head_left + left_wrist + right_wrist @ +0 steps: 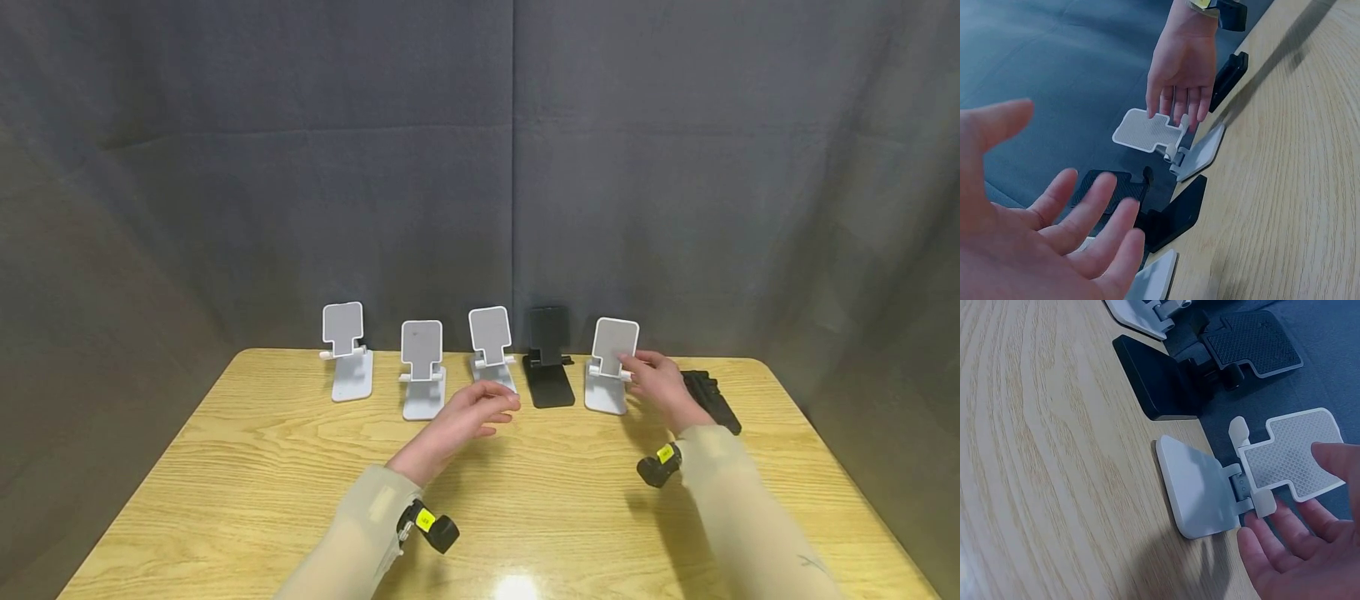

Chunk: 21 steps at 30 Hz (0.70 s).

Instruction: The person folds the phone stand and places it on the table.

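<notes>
Seeing pale wood-grain tabletop (540,492) filling lower part of head frame, w/ glare spot (516,587) showing at bottom ctr & arm shadow (681,533) falling lower R. Seeing dk grey cloth (645,167) hanging behind & down both sides, w/ vert. seam running through upper ctr & faint horiz. creases crossing. Noting stands standing in row nr far edge, mid-frame, from L: 1st white stand (343,323), 2nd white stand (422,342), 3rd white stand (491,327) (base partly hidden by L hand (477,408)), black stand (550,385), then R white stand (615,337) R of ctr, base resting on tabletop, plate tilting up. Noting black item (722,410) lying farther R, partly hidden by R hand (662,383). Seeing L hand hovering nr ctr, holding nothing, fingers relaxed. Seeing R hand at R white stand, thumb overlapping plate front, fingers nr lower plate edge in R wrist view; being unable to tell pinching from mere touching.
</notes>
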### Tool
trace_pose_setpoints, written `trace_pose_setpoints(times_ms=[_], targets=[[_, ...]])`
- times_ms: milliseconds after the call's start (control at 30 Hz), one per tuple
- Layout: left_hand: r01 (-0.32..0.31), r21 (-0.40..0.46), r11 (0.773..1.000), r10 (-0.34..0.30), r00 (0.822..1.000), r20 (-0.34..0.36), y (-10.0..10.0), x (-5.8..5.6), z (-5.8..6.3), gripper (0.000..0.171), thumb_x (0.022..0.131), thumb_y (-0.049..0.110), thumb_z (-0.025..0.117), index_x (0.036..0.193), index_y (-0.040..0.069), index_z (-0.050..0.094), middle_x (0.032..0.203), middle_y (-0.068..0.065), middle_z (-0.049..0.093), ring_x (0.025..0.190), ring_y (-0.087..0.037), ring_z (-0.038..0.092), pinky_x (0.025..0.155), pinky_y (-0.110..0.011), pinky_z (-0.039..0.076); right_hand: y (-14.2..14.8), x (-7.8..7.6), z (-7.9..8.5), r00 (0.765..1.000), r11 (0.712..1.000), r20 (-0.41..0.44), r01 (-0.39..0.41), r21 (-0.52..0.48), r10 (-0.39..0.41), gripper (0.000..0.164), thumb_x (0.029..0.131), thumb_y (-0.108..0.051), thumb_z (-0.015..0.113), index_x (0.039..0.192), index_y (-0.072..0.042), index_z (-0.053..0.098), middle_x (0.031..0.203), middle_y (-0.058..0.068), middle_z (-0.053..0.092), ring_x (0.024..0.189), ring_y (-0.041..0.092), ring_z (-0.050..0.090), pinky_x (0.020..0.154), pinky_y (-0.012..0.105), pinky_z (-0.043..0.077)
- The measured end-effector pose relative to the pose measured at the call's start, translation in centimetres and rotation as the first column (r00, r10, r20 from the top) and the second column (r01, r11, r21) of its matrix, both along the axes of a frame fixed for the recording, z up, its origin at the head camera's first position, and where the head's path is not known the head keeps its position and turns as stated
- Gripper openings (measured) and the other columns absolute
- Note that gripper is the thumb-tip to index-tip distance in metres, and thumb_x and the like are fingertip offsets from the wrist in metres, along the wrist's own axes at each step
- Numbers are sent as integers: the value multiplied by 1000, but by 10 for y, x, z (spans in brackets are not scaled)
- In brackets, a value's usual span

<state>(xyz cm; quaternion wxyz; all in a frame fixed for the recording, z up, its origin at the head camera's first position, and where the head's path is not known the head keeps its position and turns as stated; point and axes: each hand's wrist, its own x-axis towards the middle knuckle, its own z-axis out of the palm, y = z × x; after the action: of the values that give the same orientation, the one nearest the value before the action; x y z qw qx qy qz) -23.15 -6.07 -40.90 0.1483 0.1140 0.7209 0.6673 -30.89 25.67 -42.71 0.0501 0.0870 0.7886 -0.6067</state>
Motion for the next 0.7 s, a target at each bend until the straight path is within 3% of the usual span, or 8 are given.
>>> trace_pose_setpoints(times_ms=[133, 267, 433, 700], targets=[[-10, -15, 1000, 10, 1000, -28, -1, 1, 0, 58, 98, 33, 67, 142, 0, 50, 136, -14, 59, 128, -32, 53, 110, -58, 36, -2, -3, -3, 1000, 1000, 1, 13, 8, -13, 69, 107, -32, 52, 153, 12, 25, 151, 34, 34, 139, 45, 37, 111, 49, 38], [-24, -53, 998, 21, 998, -51, -4, 2, 0, 70, 94, 36, 72, 151, 6, 43, 151, -16, 47, 139, -36, 43, 114, -55, 31, -6, -5, -4, 999, 999, -11, 33, 38, -32, 64, 107, -31, 51, 151, 11, 30, 148, 32, 38, 134, 41, 41, 110, 49, 40], [-42, -73, 996, 40, 999, -36, -9, 3, 1, 86, 88, 39, 79, 157, 14, 35, 161, -13, 33, 147, -38, 29, 117, -52, 27, -10, -8, -5, 997, 993, -30, 77, 93, -74, 54, 107, -29, 48, 145, 10, 40, 141, 30, 45, 128, 39, 46, 106, 49, 42], [-83, -65, 994, 81, 996, -20, -11, -1, -3, 96, 85, 35, 84, 159, 9, 29, 163, -19, 27, 146, -40, 30, 117, -50, 28, -13, -13, -9, 991, 991, -54, 123, 52, -120, 45, 108, -23, 46, 142, 7, 43, 140, 33, 49, 125, 39, 50, 103, 48, 44]])
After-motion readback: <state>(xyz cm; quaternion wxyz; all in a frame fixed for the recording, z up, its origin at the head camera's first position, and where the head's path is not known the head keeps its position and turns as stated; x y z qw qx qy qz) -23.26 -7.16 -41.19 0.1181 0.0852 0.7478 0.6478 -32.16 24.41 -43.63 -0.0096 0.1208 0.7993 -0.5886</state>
